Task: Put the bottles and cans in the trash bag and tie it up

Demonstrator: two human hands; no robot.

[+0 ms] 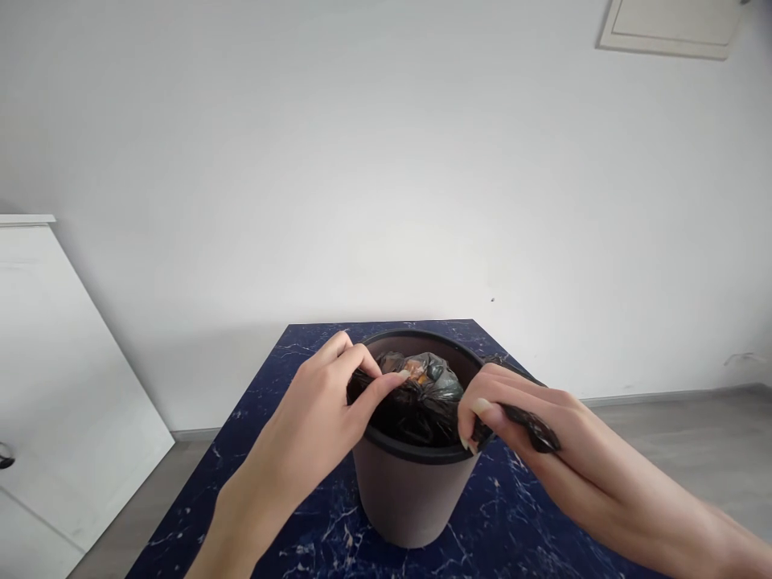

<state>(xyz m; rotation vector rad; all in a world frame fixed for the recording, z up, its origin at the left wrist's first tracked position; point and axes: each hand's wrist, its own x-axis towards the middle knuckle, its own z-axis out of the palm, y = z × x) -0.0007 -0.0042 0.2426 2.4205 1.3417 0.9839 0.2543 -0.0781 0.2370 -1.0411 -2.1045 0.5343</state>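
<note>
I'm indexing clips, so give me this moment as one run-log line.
left hand: pinching black bag | right hand: gripping black bag | bag bulk: inside bin | bin: upright on table

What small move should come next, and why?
Probably pull the gripped parts of the black bag gently apart: the left hand and right hand each hold one, and the plastic bunches between them inside the bin, so this may tighten it.

The scene was seen through a single camera, worn on the head and aimed forward and down. The bin (416,500) on the bench (326,527) was looked into from above at close range; the view's upper half was filled by the wall (386,161) beyond.
</note>
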